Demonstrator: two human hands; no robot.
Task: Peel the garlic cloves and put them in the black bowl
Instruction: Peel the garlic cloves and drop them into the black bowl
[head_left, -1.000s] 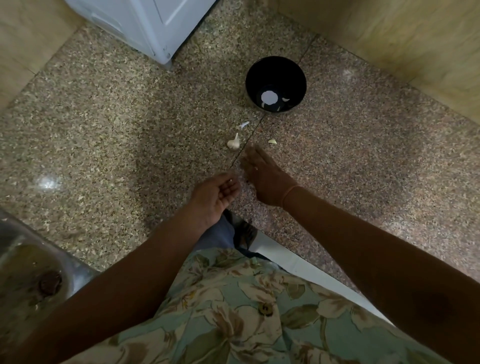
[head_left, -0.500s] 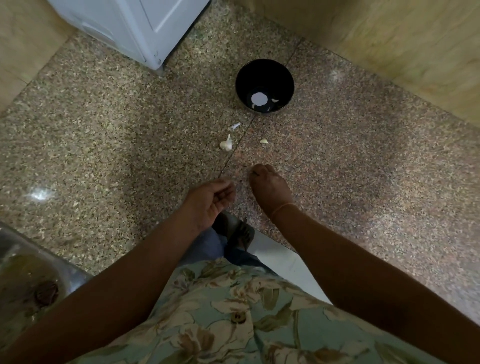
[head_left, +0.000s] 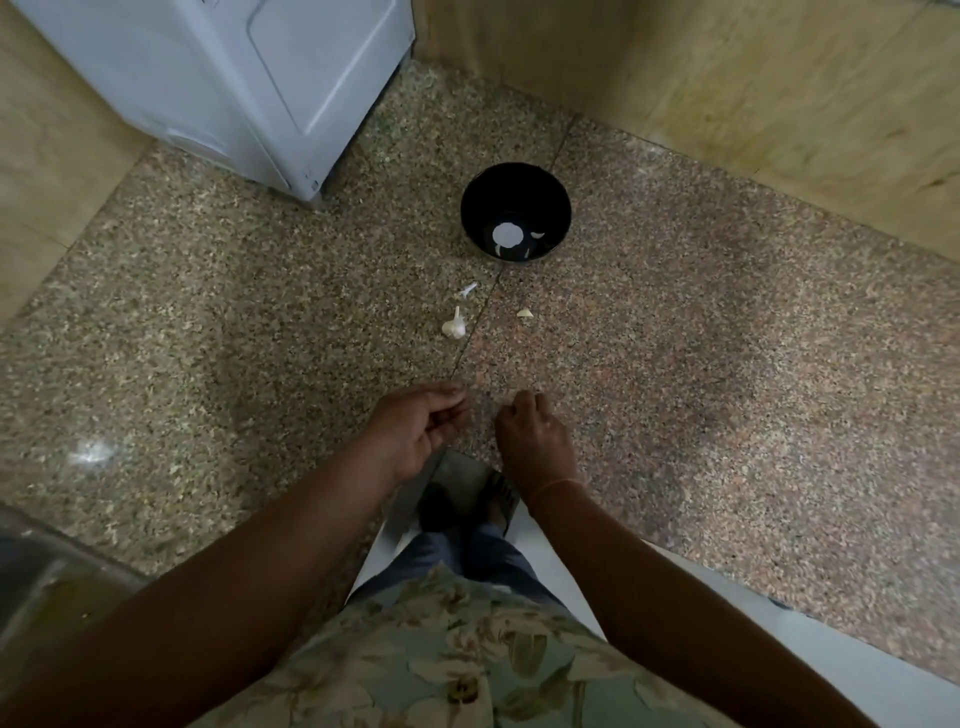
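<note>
**Garlic bulb (head_left: 453, 326) short of black bowl (head_left: 515, 182)**

Small, white, stalk up, it is set on the counter (head_left: 208, 312) at 12 o'clock from the hands, a clove (head_left: 524, 313) at its 3 o'clock. The left hand (head_left: 421, 423) and right hand (head_left: 530, 434) are curled; any hold cannot be told.

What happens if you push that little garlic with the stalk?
The garlic bulb probably wobbles or rolls crookedly: its body looks round, with a stalk sticking out. The polished stone counter may let it slide. Likely light: far smaller than the black bowl.
</note>
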